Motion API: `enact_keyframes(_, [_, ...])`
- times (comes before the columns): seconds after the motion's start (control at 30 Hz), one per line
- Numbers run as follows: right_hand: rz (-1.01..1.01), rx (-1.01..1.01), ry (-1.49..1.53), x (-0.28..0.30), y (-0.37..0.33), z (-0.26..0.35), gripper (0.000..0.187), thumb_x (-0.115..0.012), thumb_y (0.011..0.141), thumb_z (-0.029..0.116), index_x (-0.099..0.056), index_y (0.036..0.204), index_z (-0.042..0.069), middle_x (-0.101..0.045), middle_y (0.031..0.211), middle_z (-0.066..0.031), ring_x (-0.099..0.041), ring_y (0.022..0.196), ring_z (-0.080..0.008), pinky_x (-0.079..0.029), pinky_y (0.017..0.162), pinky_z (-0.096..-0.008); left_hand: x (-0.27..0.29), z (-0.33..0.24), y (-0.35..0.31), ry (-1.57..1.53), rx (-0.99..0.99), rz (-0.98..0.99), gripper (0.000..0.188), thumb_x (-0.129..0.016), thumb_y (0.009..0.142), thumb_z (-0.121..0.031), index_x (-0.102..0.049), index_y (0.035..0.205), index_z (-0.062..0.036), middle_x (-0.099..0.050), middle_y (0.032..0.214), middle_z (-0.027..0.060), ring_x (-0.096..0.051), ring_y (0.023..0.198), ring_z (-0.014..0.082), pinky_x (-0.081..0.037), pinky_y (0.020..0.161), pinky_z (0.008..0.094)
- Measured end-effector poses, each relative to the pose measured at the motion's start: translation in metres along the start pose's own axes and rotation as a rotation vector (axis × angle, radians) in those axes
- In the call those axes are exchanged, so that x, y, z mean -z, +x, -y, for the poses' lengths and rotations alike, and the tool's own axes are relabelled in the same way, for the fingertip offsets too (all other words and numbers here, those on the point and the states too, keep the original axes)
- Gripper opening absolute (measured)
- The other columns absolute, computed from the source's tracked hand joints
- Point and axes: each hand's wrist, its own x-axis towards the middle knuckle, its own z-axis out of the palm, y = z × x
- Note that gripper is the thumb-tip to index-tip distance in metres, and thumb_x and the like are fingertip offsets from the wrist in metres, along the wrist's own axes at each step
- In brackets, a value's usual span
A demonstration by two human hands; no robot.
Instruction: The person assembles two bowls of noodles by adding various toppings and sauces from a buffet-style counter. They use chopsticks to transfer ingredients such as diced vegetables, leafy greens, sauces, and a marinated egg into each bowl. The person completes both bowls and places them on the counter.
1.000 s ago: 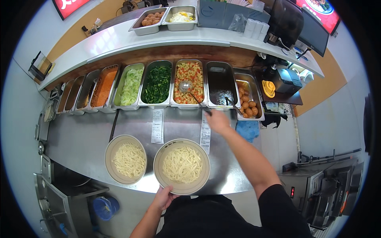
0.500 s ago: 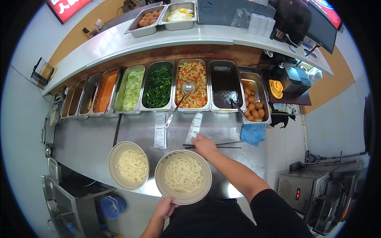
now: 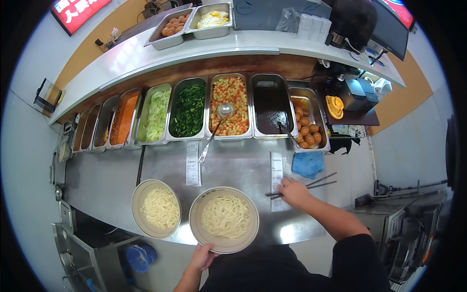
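My left hand (image 3: 202, 256) grips the near rim of a beige bowl (image 3: 197, 207), its thumb over the edge. Pale noodles (image 3: 226, 215) lie in that bowl. To its left stands a second beige bowl (image 3: 137, 202), also with noodles (image 3: 161, 208), tilted in view. Farther right, my right hand (image 3: 294, 193) is closed around dark chopsticks (image 3: 323, 181) low over the steel counter. A white paper receipt (image 3: 277, 168) lies under or against its fingers; whether they pinch it too, I cannot tell.
Steel pans line the counter's back: greens (image 3: 188, 107), diced vegetables (image 3: 231, 92) with a ladle (image 3: 225, 110), dark liquid (image 3: 268, 102) and brown eggs (image 3: 307, 134). A second receipt (image 3: 193, 168) lies left of centre. A blue cloth (image 3: 307, 165) sits by the egg pan.
My right hand has moved right along the counter, and the chopsticks and receipt have shifted right with it. The chopsticks now slant. My left hand still holds the bowl.
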Motion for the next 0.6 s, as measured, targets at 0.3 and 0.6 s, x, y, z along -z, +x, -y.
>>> enact_keyframes(0.3, [-0.680,-0.612,0.319,0.113,0.037,-0.034,0.037,-0.071,0.082,0.036,-0.064,0.098,0.003,-0.067,0.091,-0.0151,-0.064,0.086,-0.0366,-0.051,0.073,-0.0463,-0.093,-0.043,0.069,0.051,-0.057,0.102,0.049,-0.038,0.095,-0.007,-0.030,0.143,-0.0057,-0.048,0.137,0.0186,-0.054,0.121,0.0333,-0.050,0.099,0.0479])
enact_keyframes(0.6, [-0.246,-0.537,0.484,0.130,0.103,-0.076,0.028,-0.059,0.088,0.026,-0.068,0.093,0.000,-0.069,0.098,-0.0199,-0.066,0.093,-0.0375,-0.053,0.082,-0.0437,-0.145,-0.061,0.129,0.006,-0.064,0.274,0.046,-0.038,0.104,-0.020,-0.022,0.145,-0.0106,-0.044,0.140,0.0171,-0.054,0.121,0.0321,-0.051,0.097,0.0484])
